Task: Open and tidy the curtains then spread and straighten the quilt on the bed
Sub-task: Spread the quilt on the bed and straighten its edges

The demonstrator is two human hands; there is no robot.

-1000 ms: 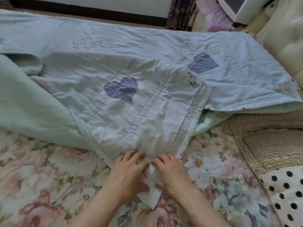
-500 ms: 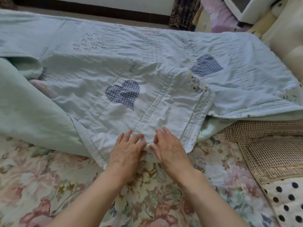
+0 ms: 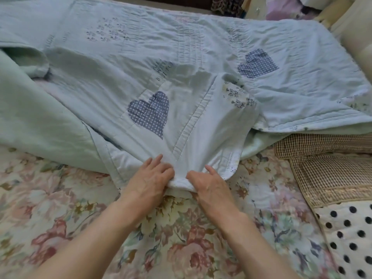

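Note:
A pale blue quilt (image 3: pixel 201 57) with dotted navy hearts lies rumpled across the far half of the bed, one flap folded toward me over the floral sheet (image 3: pixel 181 248). My left hand (image 3: pixel 150 181) and my right hand (image 3: pixel 208 185) sit side by side at the flap's near edge. Both pinch a bunched fold of quilt between thumb and fingers, with a small roll of cloth raised between them. The quilt's mint underside shows at the left. No curtains are clearly in view.
A checked brown pillow (image 3: pixel 332 170) lies at the right edge, with a white black-dotted cushion (image 3: pixel 350 238) below it. A cream padded headboard (image 3: pixel 358 37) rises at the far right. Dark patterned fabric (image 3: pixel 227 5) and a pink item (image 3: pixel 285 7) sit beyond the bed.
Both hands slid forward up the flap, pushing it back off the sheet, then closed on its near edge and gathered the cloth into a fold between them.

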